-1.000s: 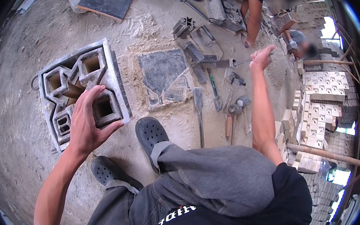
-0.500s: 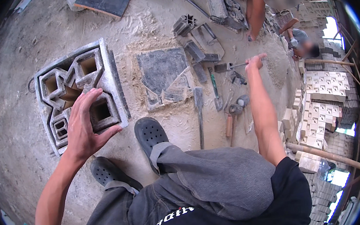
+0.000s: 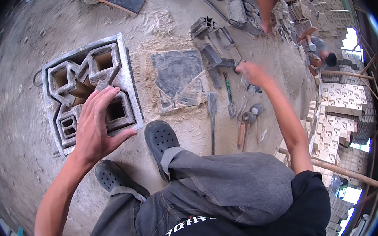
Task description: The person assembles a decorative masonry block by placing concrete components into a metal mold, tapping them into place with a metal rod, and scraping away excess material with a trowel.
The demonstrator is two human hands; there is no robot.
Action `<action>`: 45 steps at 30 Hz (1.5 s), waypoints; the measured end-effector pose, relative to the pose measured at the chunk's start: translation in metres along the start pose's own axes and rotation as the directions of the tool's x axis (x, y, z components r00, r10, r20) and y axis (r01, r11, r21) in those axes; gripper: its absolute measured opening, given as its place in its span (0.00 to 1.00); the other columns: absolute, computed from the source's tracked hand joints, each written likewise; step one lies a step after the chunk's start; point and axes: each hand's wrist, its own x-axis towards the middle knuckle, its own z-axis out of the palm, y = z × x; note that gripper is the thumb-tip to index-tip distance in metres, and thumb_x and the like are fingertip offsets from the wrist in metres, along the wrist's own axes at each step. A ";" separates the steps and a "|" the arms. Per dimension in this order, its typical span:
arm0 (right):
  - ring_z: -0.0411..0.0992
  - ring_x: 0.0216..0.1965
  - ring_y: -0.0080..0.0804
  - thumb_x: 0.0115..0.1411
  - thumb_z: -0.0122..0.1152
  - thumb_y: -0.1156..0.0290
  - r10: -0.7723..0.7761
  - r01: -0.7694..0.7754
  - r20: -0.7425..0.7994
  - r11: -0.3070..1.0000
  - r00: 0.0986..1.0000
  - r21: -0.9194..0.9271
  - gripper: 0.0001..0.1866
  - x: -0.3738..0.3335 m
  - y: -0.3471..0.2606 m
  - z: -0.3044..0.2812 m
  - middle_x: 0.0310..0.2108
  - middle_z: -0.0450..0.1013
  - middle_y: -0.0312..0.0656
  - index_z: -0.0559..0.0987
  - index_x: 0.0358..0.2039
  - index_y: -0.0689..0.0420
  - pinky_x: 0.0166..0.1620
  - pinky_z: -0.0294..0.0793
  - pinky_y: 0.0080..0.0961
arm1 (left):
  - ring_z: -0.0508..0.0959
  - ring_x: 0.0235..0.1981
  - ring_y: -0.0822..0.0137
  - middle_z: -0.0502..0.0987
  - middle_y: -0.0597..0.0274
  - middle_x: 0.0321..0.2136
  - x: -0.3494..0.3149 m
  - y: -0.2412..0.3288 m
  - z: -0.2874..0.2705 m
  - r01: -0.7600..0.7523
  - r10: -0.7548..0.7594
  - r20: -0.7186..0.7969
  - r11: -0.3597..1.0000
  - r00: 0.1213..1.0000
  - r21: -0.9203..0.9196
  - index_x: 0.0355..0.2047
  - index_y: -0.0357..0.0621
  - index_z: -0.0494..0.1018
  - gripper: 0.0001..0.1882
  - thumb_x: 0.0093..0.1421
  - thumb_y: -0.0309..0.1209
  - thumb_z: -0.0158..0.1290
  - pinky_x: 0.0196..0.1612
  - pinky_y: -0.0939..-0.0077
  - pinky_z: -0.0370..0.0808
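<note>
A grey rectangular mould [image 3: 131, 85] lies on the ground at left, with angular hollow forms inside its frame. Over its near right part is my left hand [image 3: 94, 126], fingers outstretched and thumb spread, holding nothing. The fingertips reach a hollow form [image 3: 115, 110]; whether they press on it is unclear. Out to the right, my right hand [image 3: 257, 75] looks closed but is smeared by motion. A small dark end shows at its fingers, and I cannot make out what it is. Close by lie dark metal blocks [image 3: 211, 54] and a narrow green-handled trowel [image 3: 230, 97].
A dark square slab [image 3: 178, 71] edged with sand lies right of the mould. A long flat bar [image 3: 213, 120] and a wooden-handled tool [image 3: 241, 133] are near my knee. Another person's hand [image 3: 267, 26] is at the far right. Pale patterned blocks [image 3: 334, 136] are stacked at right.
My right hand has moved left and slightly nearer, away from where it held a thin rod. My left hand stays over the mould. The other person's arm has shifted, and the view has tilted slightly.
</note>
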 end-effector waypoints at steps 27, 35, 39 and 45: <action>0.53 0.18 0.22 0.72 0.30 0.43 -0.082 0.415 -0.409 0.269 0.909 0.869 0.27 0.096 -0.317 -0.094 0.15 0.53 0.29 0.62 0.27 0.52 0.30 0.65 0.27 | 0.60 0.67 0.52 0.61 0.50 0.64 -0.095 -0.057 -0.073 0.089 -0.076 -0.076 0.980 0.994 0.176 0.66 0.43 0.52 0.59 0.45 0.68 0.61 0.71 0.49 0.50; 0.46 0.18 0.24 0.71 0.22 0.39 -0.640 0.406 -0.342 -0.051 0.689 0.913 0.31 0.154 -0.433 -0.122 0.15 0.49 0.29 0.56 0.20 0.50 0.27 0.55 0.27 | 0.55 0.68 0.47 0.56 0.42 0.64 -0.105 -0.062 -0.057 0.190 -0.156 -0.159 0.957 0.975 0.222 0.66 0.40 0.50 0.61 0.45 0.72 0.57 0.71 0.50 0.48; 0.48 0.18 0.29 0.72 0.20 0.43 -0.713 0.591 -0.438 -0.041 0.548 0.806 0.33 0.156 -0.467 -0.085 0.15 0.51 0.31 0.56 0.16 0.52 0.27 0.57 0.30 | 0.54 0.68 0.45 0.54 0.43 0.66 -0.105 -0.065 -0.055 0.192 -0.156 -0.217 0.969 0.964 0.155 0.67 0.42 0.49 0.61 0.45 0.66 0.62 0.71 0.49 0.49; 0.55 0.16 0.33 0.68 0.49 0.51 -0.852 0.886 -0.502 -0.111 0.148 0.450 0.30 0.141 -0.476 -0.022 0.15 0.53 0.35 0.58 0.13 0.55 0.21 0.56 0.31 | 0.55 0.68 0.46 0.57 0.43 0.65 -0.100 -0.060 -0.051 0.204 -0.168 -0.267 0.973 0.949 0.111 0.65 0.41 0.53 0.56 0.46 0.61 0.65 0.70 0.52 0.52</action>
